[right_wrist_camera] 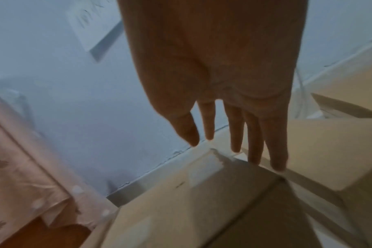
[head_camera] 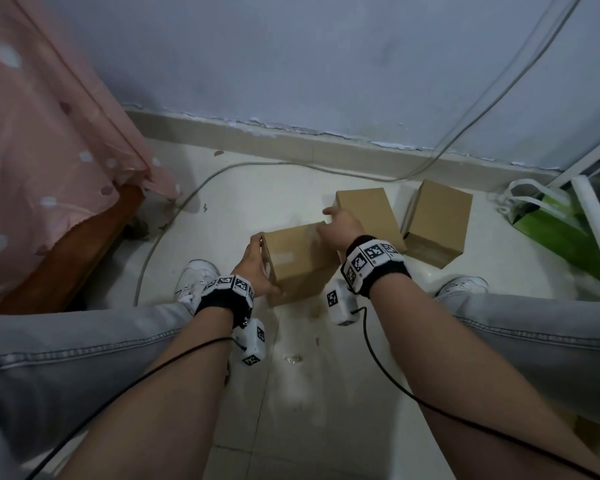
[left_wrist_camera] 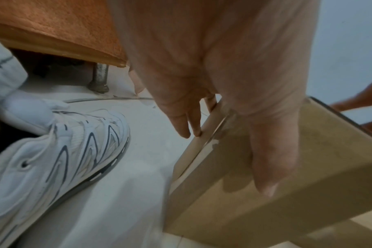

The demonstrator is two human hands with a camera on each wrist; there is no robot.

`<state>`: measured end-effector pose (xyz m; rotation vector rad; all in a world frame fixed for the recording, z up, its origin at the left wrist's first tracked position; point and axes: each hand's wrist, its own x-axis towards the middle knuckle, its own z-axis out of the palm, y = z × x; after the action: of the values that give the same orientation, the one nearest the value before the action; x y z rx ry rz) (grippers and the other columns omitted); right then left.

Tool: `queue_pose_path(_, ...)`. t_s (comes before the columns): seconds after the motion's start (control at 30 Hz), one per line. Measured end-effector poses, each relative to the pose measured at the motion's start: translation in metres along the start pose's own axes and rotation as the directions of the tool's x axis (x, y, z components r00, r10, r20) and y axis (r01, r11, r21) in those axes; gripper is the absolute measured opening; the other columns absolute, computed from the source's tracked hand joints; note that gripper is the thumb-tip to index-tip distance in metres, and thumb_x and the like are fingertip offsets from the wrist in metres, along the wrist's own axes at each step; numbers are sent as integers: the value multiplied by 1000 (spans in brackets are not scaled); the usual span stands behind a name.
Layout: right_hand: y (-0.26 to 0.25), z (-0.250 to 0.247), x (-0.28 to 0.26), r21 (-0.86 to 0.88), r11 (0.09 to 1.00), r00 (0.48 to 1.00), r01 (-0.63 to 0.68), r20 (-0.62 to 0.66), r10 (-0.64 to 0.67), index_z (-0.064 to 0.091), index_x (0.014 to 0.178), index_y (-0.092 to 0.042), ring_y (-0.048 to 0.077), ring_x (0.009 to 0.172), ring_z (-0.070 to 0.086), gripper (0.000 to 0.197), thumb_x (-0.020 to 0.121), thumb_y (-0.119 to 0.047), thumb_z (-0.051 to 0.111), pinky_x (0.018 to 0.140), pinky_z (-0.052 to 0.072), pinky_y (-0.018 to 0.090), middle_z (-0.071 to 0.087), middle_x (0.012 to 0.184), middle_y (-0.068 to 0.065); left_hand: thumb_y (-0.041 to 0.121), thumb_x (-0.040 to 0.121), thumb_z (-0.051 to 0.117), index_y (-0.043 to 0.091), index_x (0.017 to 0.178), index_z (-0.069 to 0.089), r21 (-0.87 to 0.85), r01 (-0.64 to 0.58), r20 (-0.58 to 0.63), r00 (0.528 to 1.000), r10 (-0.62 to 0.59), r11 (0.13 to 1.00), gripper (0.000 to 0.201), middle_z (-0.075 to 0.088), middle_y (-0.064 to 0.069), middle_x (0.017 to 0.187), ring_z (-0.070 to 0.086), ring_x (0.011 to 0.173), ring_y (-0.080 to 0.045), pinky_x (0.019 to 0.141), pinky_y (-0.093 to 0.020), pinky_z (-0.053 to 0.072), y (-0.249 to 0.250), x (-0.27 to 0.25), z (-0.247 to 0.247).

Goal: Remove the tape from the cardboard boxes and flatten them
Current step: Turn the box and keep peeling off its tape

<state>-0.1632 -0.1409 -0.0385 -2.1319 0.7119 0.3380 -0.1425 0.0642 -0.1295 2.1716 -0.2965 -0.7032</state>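
Note:
Three brown cardboard boxes stand on the pale floor. My left hand point(head_camera: 264, 267) grips the left end of the nearest box point(head_camera: 298, 261); the thumb point(left_wrist_camera: 272, 159) lies along its near side and the fingers point(left_wrist_camera: 181, 120) reach round the end flap. Clear tape point(left_wrist_camera: 218, 135) shines along that end's edge. My right hand point(head_camera: 336, 223) hovers at the box's far right corner, fingers point(right_wrist_camera: 274, 151) straight, tips at the edge beside torn tape point(right_wrist_camera: 223, 159). The second box point(head_camera: 368, 216) stands just behind that hand, and the third box point(head_camera: 437, 220) stands further right.
A pink dotted cloth point(head_camera: 49, 150) hangs over a wooden bed frame point(head_camera: 84, 258) at the left. A grey cable point(head_camera: 187, 202) loops across the floor. A green bag point(head_camera: 561, 230) and a white rod point(head_camera: 596, 233) sit at the right. My white shoes point(head_camera: 198, 275) flank the box.

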Motion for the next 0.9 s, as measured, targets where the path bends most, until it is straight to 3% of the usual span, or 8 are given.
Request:
queue_pose_path(0.13, 7, 0, -5, -39, 999, 992, 33, 122, -28, 33, 151, -18, 28, 139, 37, 61, 94, -14, 52, 111, 36, 38, 36, 154, 9, 41, 31, 84, 43, 141, 7, 22, -17, 34, 999, 17, 1000, 134, 30, -3, 145, 43, 132, -28, 104, -51, 45, 8, -1, -2)
queue_pose_path(0.27, 21, -2, -5, 69, 997, 996, 18, 82, -24, 36, 150, -20, 27, 128, 48, 58, 94, -12, 49, 102, 45, 35, 38, 152, 11, 46, 31, 87, 35, 145, 9, 53, -2, 20, 1000, 1, 999, 138, 34, -2, 144, 44, 130, -25, 107, -46, 44, 16, 0, -7)
queue_pose_path(0.47, 14, 7, -7, 225, 936, 943, -270, 259, 210, 45, 134, -6, 36, 101, 62, 70, 88, -56, 61, 83, 57, 53, 54, 120, 14, 43, 46, 93, 36, 142, 10, -72, 90, -246, 963, -106, 993, 127, 30, 1, 142, 47, 125, -27, 102, -46, 48, 38, -5, 2)
queue_pose_path(0.57, 9, 20, -8, 238, 936, 936, -258, 302, 181, 55, 124, -4, 37, 96, 67, 65, 88, -59, 56, 84, 57, 55, 65, 113, 16, 41, 52, 94, 43, 144, 8, -167, 46, -38, 998, -53, 985, 126, 41, 0, 136, 53, 121, -25, 94, -37, 53, 42, -8, 3)
queue_pose_path(0.63, 8, 21, -8, 168, 977, 977, -130, 190, 97, 52, 130, -9, 33, 105, 64, 56, 92, -49, 56, 92, 54, 49, 62, 123, 11, 43, 76, 81, 39, 149, 11, -238, 92, 61, 995, -80, 967, 102, 48, 0, 133, 62, 109, -23, 78, -27, 55, 45, -7, -2)
queue_pose_path(0.73, 13, 17, -5, 291, 957, 981, -14, 189, -44, 45, 145, -20, 20, 111, 58, 47, 99, -22, 54, 81, 51, 26, 59, 131, 2, 53, 93, 53, 49, 145, 22, -377, 239, -36, 962, -272, 895, 60, 57, -11, 130, 73, 80, -35, 64, -39, 61, 47, -3, -16)
queue_pose_path(0.83, 18, 18, -6, 291, 953, 965, 87, 212, -153, 51, 141, -23, 16, 116, 56, 44, 101, -5, 44, 93, 46, 22, 60, 134, 6, 40, 95, 48, 51, 148, 13, -391, 282, -95, 935, -343, 876, 65, 62, -18, 119, 73, 73, -39, 69, -48, 62, 39, 0, -24)
queue_pose_path(0.9, 23, 19, -5, 265, 959, 972, 97, 182, -149, 54, 139, -27, 18, 115, 59, 47, 101, -5, 38, 88, 49, 19, 65, 127, 6, 37, 95, 56, 49, 148, 15, -393, 289, -72, 937, -343, 873, 68, 63, -19, 115, 73, 75, -39, 69, -47, 62, 34, -1, -23)
